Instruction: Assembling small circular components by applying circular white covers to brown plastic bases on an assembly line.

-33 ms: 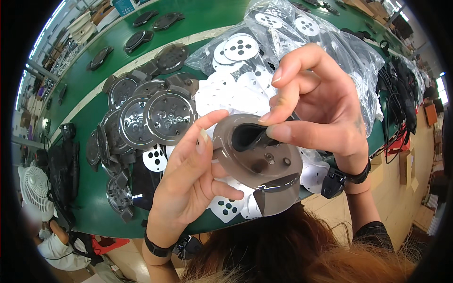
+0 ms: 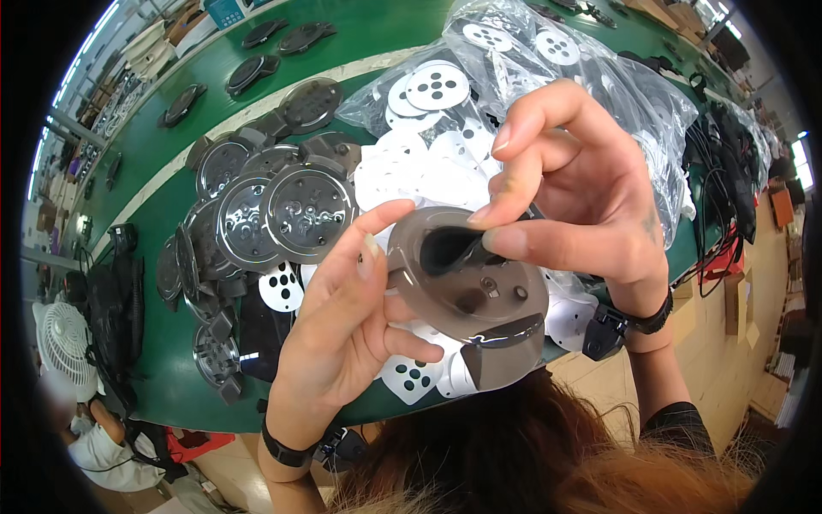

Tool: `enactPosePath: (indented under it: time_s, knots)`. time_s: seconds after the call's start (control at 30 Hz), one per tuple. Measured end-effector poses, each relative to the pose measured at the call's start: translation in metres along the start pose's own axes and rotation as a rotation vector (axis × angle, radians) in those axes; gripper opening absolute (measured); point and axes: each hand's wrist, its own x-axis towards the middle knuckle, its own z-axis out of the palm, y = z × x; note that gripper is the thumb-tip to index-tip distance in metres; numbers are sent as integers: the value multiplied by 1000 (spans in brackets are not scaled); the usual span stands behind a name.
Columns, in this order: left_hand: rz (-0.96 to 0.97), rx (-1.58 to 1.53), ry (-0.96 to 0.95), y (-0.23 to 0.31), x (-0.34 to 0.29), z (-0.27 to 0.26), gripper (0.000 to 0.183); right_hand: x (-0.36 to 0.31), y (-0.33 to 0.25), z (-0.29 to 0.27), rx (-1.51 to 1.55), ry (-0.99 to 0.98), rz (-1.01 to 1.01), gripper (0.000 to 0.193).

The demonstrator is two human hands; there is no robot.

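A smoky translucent round plastic cover [image 2: 437, 301] with a flat tab is held tilted above the table. My left hand [image 2: 330, 338] grips its left edge, with the thumb and fingers around the rim. Against the cover's upper part lies a thin, curled black piece [image 2: 447, 246], whose exact kind I cannot make out. The thumb and fingertips of my right hand [image 2: 591, 201] pinch this black piece at its right end. Below the cover, white discs with holes [image 2: 409, 379] lie partly hidden.
Several smoky covers [image 2: 310, 212] are heaped to the left on the green table [image 2: 360, 30]. White perforated discs [image 2: 438, 86] lie behind my hands, by a clear plastic bag [image 2: 591, 77]. A white fan [image 2: 64, 343] stands far left; black cables [image 2: 706, 184] lie right.
The curled black piece shows a slightly different bend against the cover. Both hands stay where they were.
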Motion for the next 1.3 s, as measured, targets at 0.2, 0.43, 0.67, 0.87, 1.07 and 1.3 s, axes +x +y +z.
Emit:
enactPosePath:
  time_s: [0.2, 0.43, 0.67, 0.87, 1.07, 1.3]
  knots:
    - [-5, 5, 0, 0, 1, 1, 47, 1, 2, -5, -38, -54, -32, 47]
    - [-32, -87, 0, -2, 4, -1, 44, 2, -3, -4, 0, 0, 127, 42]
    - [-34, -95, -2, -3, 5, -2, 41, 1, -3, -3, 4, 7, 160, 39]
    - [22, 131, 193, -2, 5, 7, 42, 4, 7, -8, -115, -70, -9, 41]
    - [96, 145, 216, 1, 3, 5, 45, 7, 13, -11, -194, -156, -65, 50]
    - [129, 209, 194, 3, 7, 8, 44, 4, 16, -11, -375, -204, -144, 59]
